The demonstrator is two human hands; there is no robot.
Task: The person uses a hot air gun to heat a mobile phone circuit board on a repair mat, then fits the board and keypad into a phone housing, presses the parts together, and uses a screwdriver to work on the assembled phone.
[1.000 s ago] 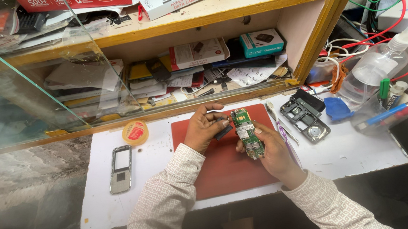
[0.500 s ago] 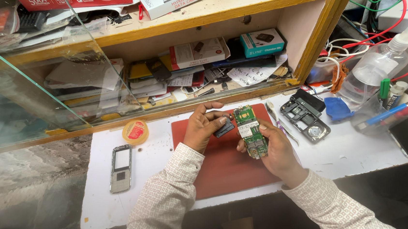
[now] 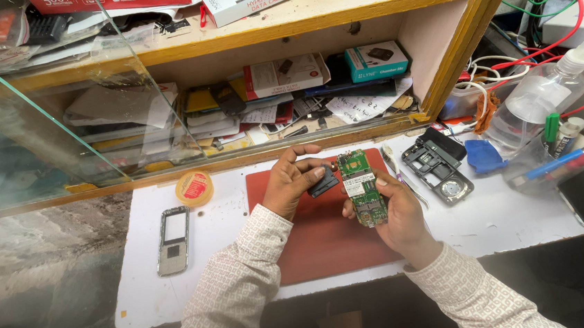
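Over red mat (image 3: 319, 242): right hand (image 3: 396, 211) fingers clamped on green circuit board (image 3: 362, 187), left hand (image 3: 292, 181) pinching small dark part (image 3: 322, 181).

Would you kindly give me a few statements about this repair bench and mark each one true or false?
1. The right hand holds a green circuit board. True.
2. The left hand is empty. False: it holds a small dark part in its grip, close beside the board.
3. A silver phone front frame lies on the white table, left of the red mat. True.
4. The round yellow tin sits on the red mat. False: it sits on the white table, left of the mat.
5. A clear pump bottle stands at the right. True.
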